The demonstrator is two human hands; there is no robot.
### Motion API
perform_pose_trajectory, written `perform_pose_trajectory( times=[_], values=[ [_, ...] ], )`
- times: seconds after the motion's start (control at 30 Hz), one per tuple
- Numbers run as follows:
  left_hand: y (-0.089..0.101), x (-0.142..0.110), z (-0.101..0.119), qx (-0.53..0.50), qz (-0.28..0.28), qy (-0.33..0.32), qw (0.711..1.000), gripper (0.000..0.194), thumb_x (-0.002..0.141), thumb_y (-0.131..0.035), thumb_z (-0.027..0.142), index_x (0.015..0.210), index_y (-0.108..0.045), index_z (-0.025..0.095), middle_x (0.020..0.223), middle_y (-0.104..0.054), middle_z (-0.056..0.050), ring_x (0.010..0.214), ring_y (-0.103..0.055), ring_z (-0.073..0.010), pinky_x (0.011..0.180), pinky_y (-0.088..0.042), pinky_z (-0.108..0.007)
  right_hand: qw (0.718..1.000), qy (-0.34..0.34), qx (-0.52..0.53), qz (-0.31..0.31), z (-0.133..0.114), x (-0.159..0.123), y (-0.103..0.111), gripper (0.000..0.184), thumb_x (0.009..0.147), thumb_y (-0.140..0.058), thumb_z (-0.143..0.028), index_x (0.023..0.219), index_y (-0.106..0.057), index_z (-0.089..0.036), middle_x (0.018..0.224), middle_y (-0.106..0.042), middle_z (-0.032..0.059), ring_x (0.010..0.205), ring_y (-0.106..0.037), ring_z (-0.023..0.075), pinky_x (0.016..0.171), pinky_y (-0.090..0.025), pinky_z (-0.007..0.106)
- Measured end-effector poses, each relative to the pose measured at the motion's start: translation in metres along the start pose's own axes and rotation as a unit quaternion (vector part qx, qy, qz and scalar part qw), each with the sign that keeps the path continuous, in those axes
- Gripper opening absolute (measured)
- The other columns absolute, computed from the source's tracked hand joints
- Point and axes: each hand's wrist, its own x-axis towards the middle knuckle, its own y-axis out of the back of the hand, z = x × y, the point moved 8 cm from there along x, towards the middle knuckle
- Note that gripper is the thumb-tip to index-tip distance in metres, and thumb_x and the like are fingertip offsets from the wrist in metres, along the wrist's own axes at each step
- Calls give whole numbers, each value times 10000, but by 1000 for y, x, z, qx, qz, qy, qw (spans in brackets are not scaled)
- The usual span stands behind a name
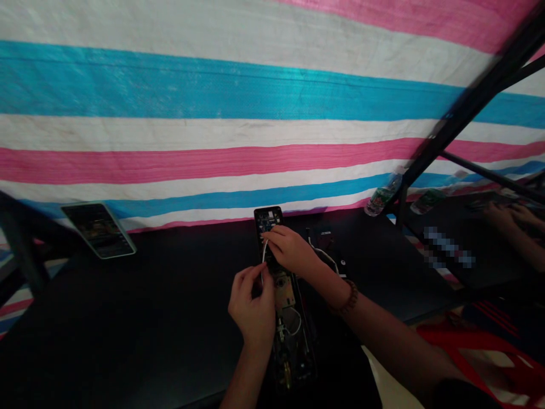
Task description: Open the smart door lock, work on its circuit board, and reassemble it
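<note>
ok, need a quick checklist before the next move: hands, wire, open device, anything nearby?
1. Left hand gripping the white wire: ok, at the fingertips.
2. Right hand on the wire's upper part: ok.
3. Wire's upper end seated: cannot tell, fingers cover it.
4. Open device exposing its insides: ok, boards show.
5. Right wrist bare: not ok, bracelet on.
6. Phone away from both hands: ok, far left.
</note>
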Motion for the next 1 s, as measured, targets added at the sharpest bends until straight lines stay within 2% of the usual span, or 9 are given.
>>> perform_pose_trajectory(
  times=[0.1,0.2,0.3,0.4,0.53,0.77,1.0],
  values=[
    [-5,-3,-3,-16,-25,8,1000,207,897,-650,348,988,-757,197,901,-686,-45,740,-638,-167,718,-524,-295,1000,-7,4,-7,3,7,-1,250,987,-491,-82,1095,-709,-138,1015,-686,102,995,-629,194,941,-476,319],
    [-9,-13,-16,-36,-49,56,997,314,930,-605,390,1150,-702,189,1065,-705,-92,940,-669,-220,865,-534,-350,1000,-19,-10,-15,8,15,-2,199,986,-527,-109,1074,-704,-136,1002,-696,94,966,-628,191,911,-465,309],
    [-12,-29,-33,-49,-81,112,989,413,962,-551,425,1293,-622,189,1248,-674,-130,1110,-651,-254,971,-511,-400,998,-4,-46,-30,9,22,-5,164,986,-560,-151,1017,-720,-138,974,-690,86,953,-609,197,914,-440,320],
    [-15,-50,-49,-59,-121,167,977,479,972,-525,459,1374,-562,200,1310,-660,-137,1152,-658,-266,985,-521,-415,996,0,-78,-42,12,25,-9,165,980,-581,-174,994,-743,-153,993,-678,90,979,-584,210,924,-414,341],
    [-19,-71,-62,-62,-169,220,959,536,985,-495,475,1454,-499,215,1332,-664,-141,1197,-658,-277,997,-532,-425,994,-34,-88,-47,12,25,-14,165,976,-588,-188,980,-751,-161,982,-687,86,978,-587,220,891,-403,352],
    [-19,-74,-65,-60,-176,203,961,554,984,-516,442,1484,-486,206,1419,-612,-155,1306,-590,-294,1108,-453,-484,987,-74,-126,-67,5,25,-19,158,968,-575,-172,963,-732,-157,986,-707,108,999,-612,247,872,-401,371],
    [-18,-78,-66,-79,-177,213,958,543,1018,-429,473,1494,-472,216,1482,-560,-134,1389,-513,-268,1166,-395,-452,987,-89,-101,-85,6,25,-18,174,959,-568,-153,943,-741,-162,1000,-710,106,1020,-622,247,870,-413,360]
  ],
)
